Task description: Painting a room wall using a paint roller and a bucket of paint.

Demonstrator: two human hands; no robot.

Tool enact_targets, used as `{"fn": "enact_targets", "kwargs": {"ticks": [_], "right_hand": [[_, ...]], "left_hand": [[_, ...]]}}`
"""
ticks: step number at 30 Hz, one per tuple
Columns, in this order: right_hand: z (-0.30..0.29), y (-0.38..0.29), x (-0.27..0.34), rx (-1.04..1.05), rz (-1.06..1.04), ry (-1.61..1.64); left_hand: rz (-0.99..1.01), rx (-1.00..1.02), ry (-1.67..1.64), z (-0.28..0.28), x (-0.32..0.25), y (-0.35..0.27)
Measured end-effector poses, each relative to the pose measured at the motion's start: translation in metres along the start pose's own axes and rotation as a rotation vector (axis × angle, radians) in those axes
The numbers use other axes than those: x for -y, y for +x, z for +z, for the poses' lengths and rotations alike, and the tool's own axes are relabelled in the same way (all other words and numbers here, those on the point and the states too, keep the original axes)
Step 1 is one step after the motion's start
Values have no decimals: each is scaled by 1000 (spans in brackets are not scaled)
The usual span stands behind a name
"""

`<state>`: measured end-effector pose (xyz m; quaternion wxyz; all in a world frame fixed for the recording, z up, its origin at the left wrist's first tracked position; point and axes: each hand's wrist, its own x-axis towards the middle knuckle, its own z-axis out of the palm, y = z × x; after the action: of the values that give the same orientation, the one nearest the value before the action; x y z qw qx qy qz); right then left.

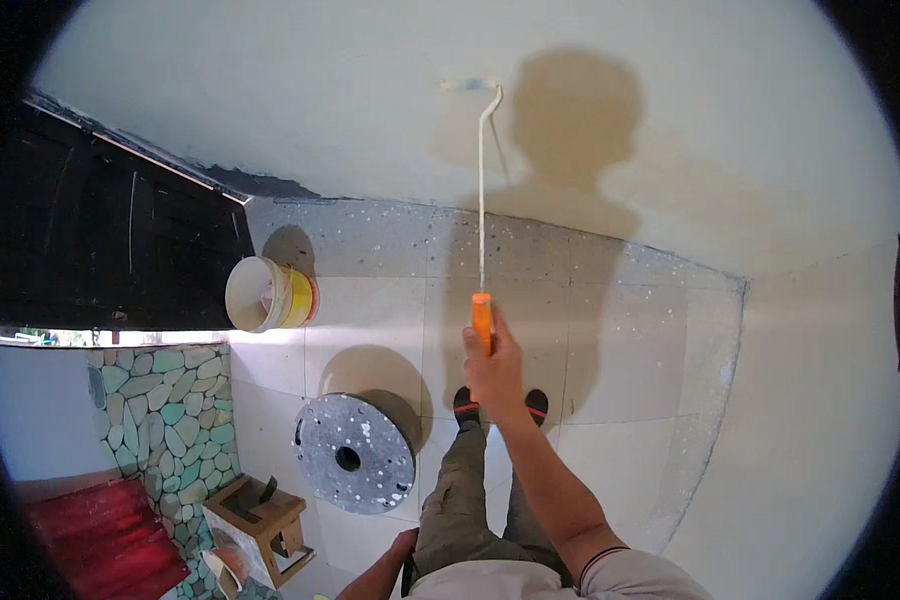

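Note:
My right hand [497,371] grips the orange handle of a paint roller [481,319]. From it a long, whitish metal rod stretches toward the wall [315,90]. A small, pale roller sleeve [471,85] sits at the far end, at or very close to the wall surface; contact cannot be told for certain. My shadow falls on the wall just right of the roller. Down beside my left thigh is my left hand [403,541], its fingers mostly hidden, so its grip cannot be made out.
A paint bucket [298,298] stands by the black door [105,217]. Left of my legs sits a paint-spattered round spool [354,454]. A wooden stand [259,517], a stone-patterned strip [172,405] and red cloth [109,536] are at lower left. White spots dot the tiled floor [367,304].

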<state>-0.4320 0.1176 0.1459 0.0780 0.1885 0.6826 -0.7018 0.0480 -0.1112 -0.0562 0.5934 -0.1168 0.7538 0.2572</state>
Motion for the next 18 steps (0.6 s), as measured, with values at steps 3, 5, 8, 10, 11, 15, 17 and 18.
{"fn": "enact_targets", "kwargs": {"ticks": [3,5,8,10,11,15,17,18], "right_hand": [[15,27,-69,-80,-244,-46],[18,43,-87,-8,34,96],[13,69,-112,14,80,111],[8,79,-113,31,168,155],[5,84,-111,49,242,196],[-19,105,-116,56,299,315],[-16,95,-104,111,208,316],[-32,90,-111,87,221,281]], "left_hand": [[-28,22,-26,0,-10,-8],[-154,128,-100,-10,-27,-17],[-17,51,-12,-4,-22,-21],[-62,63,-51,-1,-25,-27],[-95,68,-90,-1,-29,-30],[-11,33,-105,5,-30,-24],[-7,35,-10,16,-5,-15],[10,62,-31,12,-30,-18]]}}
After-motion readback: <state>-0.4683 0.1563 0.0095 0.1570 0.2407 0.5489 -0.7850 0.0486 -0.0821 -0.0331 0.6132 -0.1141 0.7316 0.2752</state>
